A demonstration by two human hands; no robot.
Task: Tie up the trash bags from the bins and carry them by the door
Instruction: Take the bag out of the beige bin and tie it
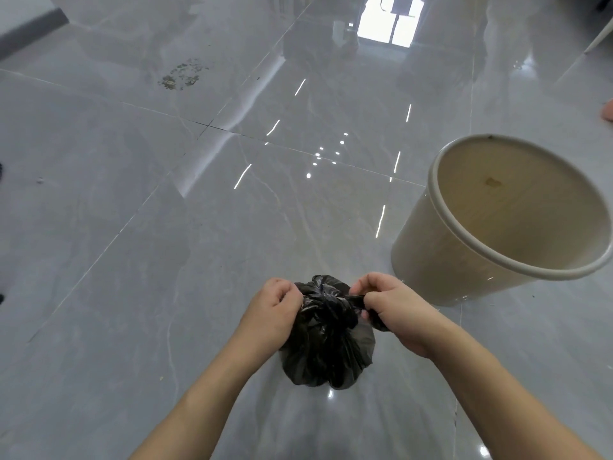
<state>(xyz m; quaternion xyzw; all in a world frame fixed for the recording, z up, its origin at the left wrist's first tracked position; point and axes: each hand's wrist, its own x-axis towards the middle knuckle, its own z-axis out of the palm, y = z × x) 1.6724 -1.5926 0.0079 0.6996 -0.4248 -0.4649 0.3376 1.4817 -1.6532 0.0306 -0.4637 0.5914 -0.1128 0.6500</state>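
A small black trash bag [326,353] hangs low in the middle of the view, above the glossy grey floor. Its neck is gathered into a twisted knot between my hands. My left hand [273,313] grips one end of the bag's top on the left. My right hand [389,308] pinches the other twisted end on the right, and a strand of plastic runs through its fingers. A cream round bin [418,240] stands on the floor to the right with no bag in it.
Grey marble floor tiles [132,260] spread all around. A patch of dirt [180,76] marks the floor at the upper left. A bright reflection of a glass door [388,24] shows at the top. A white furniture leg [597,38] stands at the upper right.
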